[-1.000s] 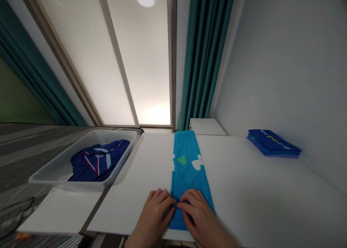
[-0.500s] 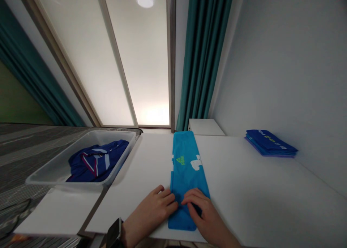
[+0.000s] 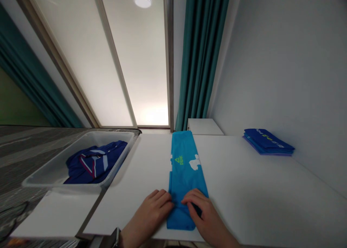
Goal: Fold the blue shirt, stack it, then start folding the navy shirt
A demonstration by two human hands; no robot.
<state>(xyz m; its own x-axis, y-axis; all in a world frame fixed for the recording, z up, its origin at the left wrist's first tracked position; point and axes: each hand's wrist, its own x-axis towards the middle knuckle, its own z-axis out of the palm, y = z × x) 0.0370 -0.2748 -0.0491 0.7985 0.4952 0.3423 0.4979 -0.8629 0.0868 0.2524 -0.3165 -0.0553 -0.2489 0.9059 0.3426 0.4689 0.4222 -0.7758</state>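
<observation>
Folded blue shirt (image 3: pixel 184 175) runs straight ahead from my fingers (image 3: pixel 193 199), long axis pointing away. Right hand (image 3: pixel 204 217) lies on it, left hand (image 3: pixel 148 217) at its edge; fingers together, pressed flat, not pinching.

Smooth blue cloth (image 3: pixel 184 179), translucent plastic tub (image 3: pixel 48 179)

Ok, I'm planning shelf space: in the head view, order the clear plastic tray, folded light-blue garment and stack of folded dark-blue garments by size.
Clear plastic tray, then folded light-blue garment (nearer the camera, so unsure), then stack of folded dark-blue garments.
</observation>
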